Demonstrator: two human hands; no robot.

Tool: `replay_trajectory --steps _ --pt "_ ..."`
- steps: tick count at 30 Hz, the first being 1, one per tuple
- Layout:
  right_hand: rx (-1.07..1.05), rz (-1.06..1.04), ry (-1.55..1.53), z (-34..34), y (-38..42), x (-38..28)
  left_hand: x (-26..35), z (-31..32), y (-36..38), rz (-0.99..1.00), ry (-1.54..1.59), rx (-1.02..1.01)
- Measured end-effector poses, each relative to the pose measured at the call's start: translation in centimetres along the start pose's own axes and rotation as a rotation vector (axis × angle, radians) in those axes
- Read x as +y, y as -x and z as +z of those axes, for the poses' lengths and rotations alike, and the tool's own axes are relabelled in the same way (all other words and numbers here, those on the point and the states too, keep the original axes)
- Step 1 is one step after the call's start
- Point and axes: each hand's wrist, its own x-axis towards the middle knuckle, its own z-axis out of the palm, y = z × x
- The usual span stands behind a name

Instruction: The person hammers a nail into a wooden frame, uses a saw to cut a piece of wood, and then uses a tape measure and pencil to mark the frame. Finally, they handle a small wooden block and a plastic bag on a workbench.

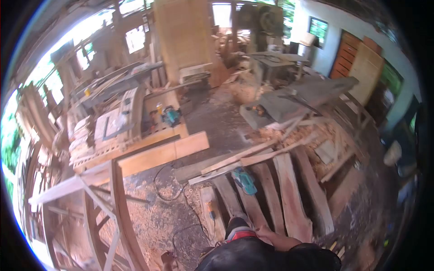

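Bare skin, apparently my right forearm [279, 240], runs leftward from a black sleeve [327, 258] at the bottom edge. Its end lies beside a dark item with a red band [244, 234], whose kind I cannot make out. My right hand's fingers are not distinguishable there. My left hand cannot be made out. In front of me several rough-edged wooden planks [293, 198] lie side by side. A teal power tool [244, 180], probably a planer, rests on one. A smaller orange-and-grey corded tool [210, 210] lies on the short board at the left.
A wooden frame [120, 212] stands at left. Cables [158, 192] cross the shavings-covered floor. Beyond are a bench with another teal tool [171, 115], a dark slab [298, 99] on supports, and shavings [312, 140]. Another person's legs [402, 156] show at right.
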Motion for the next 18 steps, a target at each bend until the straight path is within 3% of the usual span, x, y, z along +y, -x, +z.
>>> replay_trajectory --steps 1,4,5,6,7,9,10,11,13,15,18 --pt "0.073 -0.066 0.013 -2.4 -2.4 -2.3 -0.7 -0.2 1.4 -0.064 0.003 0.131" --pt "0.304 -0.285 -0.151 -11.9 -13.8 -9.6 -2.5 2.1 5.2 -0.149 -0.595 0.096" --pt "0.480 -0.357 -0.237 -16.0 -17.4 -12.7 -3.2 4.2 6.9 -0.196 -0.460 0.089" --pt "0.592 -0.393 -0.119 -20.4 -21.8 -15.0 -3.7 6.4 8.6 -0.245 -0.327 0.089" --pt "0.694 -0.666 0.021 -25.1 -27.2 -16.1 -4.8 9.7 9.9 -0.176 -0.349 0.096" --pt "0.813 -0.484 0.145 -33.4 -32.4 -20.9 -6.7 15.0 11.4 -0.038 -0.397 0.113" --pt "0.859 -0.387 0.205 -37.6 -35.2 -23.4 -5.7 18.3 12.2 -0.262 -0.267 0.082" --pt "1.189 -0.638 0.315 -40.4 -44.3 -20.8 -4.2 20.7 13.1 -0.374 -0.169 0.074" --pt "0.957 -0.391 0.363 -45.3 -40.1 -26.2 -2.0 24.3 14.3 -0.482 -0.034 0.055" --pt "1.040 -0.484 0.406 -47.6 -46.7 -25.2 3.0 26.7 16.6 -0.546 0.082 0.034" --pt "1.090 -0.509 0.421 -47.1 -46.7 -27.5 7.8 29.1 19.5 -0.621 0.236 0.019"
